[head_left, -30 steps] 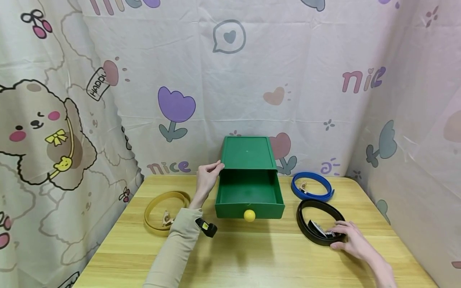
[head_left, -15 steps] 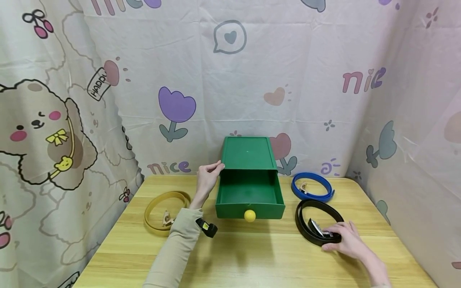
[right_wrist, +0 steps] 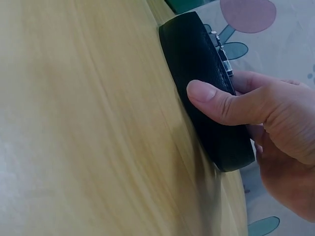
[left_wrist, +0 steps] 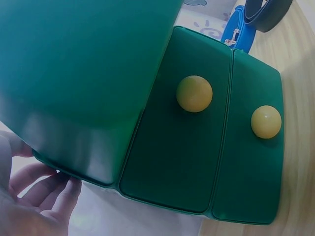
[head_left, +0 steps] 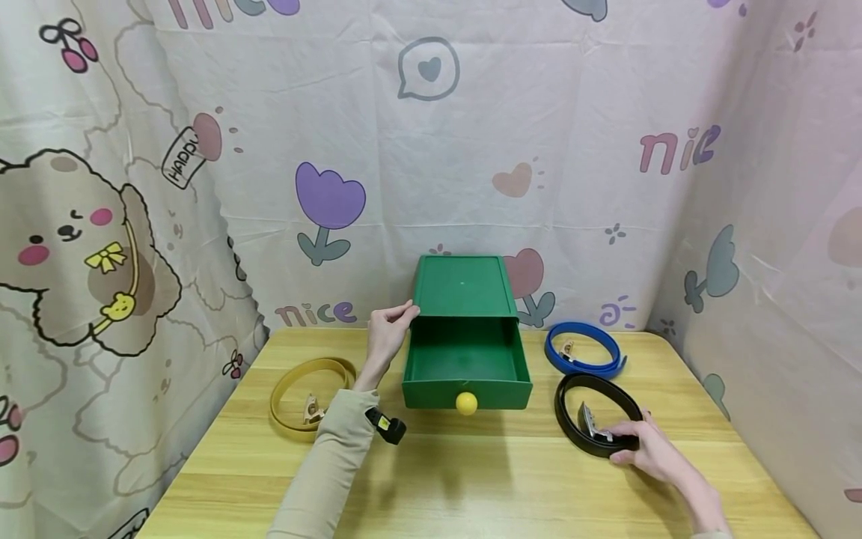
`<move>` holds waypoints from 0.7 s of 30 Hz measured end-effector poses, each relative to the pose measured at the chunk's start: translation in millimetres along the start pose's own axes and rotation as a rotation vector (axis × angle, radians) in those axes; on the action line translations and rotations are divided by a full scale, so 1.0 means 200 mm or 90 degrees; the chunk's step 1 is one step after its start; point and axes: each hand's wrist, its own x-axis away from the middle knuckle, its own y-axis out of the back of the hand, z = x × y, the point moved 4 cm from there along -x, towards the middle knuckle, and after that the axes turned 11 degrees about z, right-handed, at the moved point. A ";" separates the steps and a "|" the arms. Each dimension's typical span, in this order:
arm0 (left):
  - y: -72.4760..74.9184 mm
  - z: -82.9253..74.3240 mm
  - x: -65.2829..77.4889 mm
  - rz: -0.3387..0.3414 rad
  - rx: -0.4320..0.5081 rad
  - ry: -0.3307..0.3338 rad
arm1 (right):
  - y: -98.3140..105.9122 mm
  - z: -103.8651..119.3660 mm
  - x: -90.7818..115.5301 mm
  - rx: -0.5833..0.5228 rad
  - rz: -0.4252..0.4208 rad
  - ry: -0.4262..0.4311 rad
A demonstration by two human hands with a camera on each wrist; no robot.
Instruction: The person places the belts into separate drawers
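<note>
A coiled black belt point(head_left: 564, 419) with a silver buckle point(head_left: 589, 425) is at the right of the table. My right hand point(head_left: 653, 449) grips its near right side. In the right wrist view the thumb point(right_wrist: 202, 91) presses the outer face of the strap, the other fingers behind it. At the table's back stands a green drawer cabinet point(head_left: 463, 287), its top drawer point(head_left: 431, 394) pulled out, yellow knob in front and bare inside. My left hand point(head_left: 387, 335) pinches the cabinet's left front edge; two lower drawers with yellow knobs show in the left wrist view.
Behind the black belt lies a coiled blue belt point(head_left: 609, 368) with a gold-coloured buckle. A coiled yellow belt point(head_left: 277, 397) lies on the left, partly behind my left forearm. Patterned curtains point(head_left: 431, 150) enclose the wooden table point(head_left: 471, 479) at the back and sides.
The black belt has shifted slightly left and back right under my right hand, and its buckle stands more upright. My left hand and the cabinet have stayed in place.
</note>
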 end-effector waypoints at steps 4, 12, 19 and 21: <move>0.00 0.00 0.00 0.000 -0.002 0.001 | 0.00 0.01 0.00 -0.003 0.004 -0.008; 0.00 -0.01 0.00 -0.001 -0.001 -0.001 | 0.01 0.01 -0.01 -0.030 0.023 0.002; 0.00 -0.01 0.00 0.001 0.003 -0.001 | 0.00 0.01 -0.01 -0.021 0.029 -0.009; 0.00 -0.01 0.00 0.000 0.003 0.000 | 0.00 0.01 -0.01 -0.005 0.018 -0.013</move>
